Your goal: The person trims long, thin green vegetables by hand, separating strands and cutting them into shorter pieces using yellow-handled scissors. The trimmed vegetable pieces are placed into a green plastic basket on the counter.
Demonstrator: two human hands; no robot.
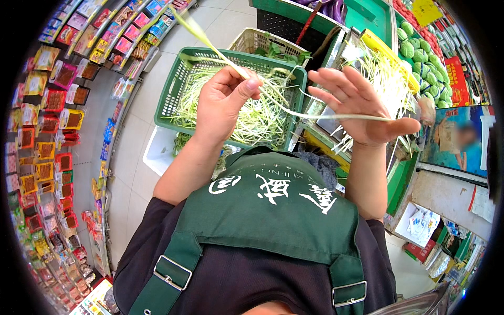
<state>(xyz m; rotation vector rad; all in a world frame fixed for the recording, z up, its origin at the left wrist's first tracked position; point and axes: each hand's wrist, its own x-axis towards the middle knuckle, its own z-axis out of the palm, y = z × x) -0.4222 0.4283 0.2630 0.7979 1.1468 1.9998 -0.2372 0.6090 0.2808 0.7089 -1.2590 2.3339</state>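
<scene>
My left hand (228,100) pinches a long pale green vegetable stalk (271,94) between thumb and fingers. The stalk's yellow-green leafy end sticks out past the hand, up and to the left. Its thin whitish end runs right, across the palm of my right hand (354,106) to the base of the thumb. The fingers of that hand are spread and not closed around it. Below my hands a green plastic crate (167,92) holds a loose heap of cut stalks (260,122). More long whitish stalks (388,75) lie on a stand behind my right hand.
A beige crate (246,37) with leafy greens stands behind the green one. A white box (155,151) is partly under it. Shelves of packaged snacks (51,100) line the left. Purple eggplants (334,10) and round green vegetables (425,59) lie at the far right.
</scene>
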